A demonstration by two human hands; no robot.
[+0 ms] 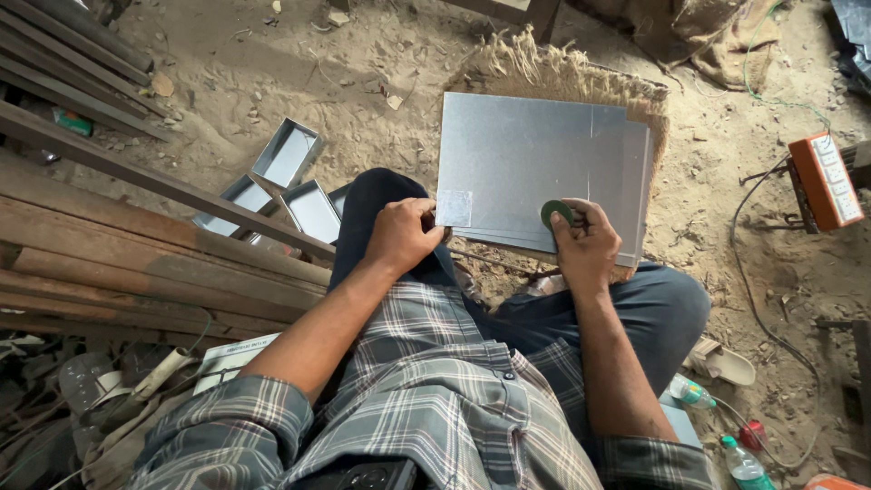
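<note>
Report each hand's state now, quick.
Left hand: closed, pinching the near edge of the flat grey sheet-metal panel.
Right hand: closed on a small round green disc, held against the same panel.

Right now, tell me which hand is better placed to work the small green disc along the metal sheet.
Probably the right hand: it already grips the green disc at the metal sheet near edge. The left hand pinches the sheet's near left corner, steadying it.

I see rough metal workshop: sandy dirt floor (pixel 272 82), stacked steel bars (pixel 82 63), folded sheet-metal trays (pixel 288 152), flat metal sheets (pixel 535 163) on jute mat (pixel 562 77), orange switchboard (pixel 826 180).
</note>
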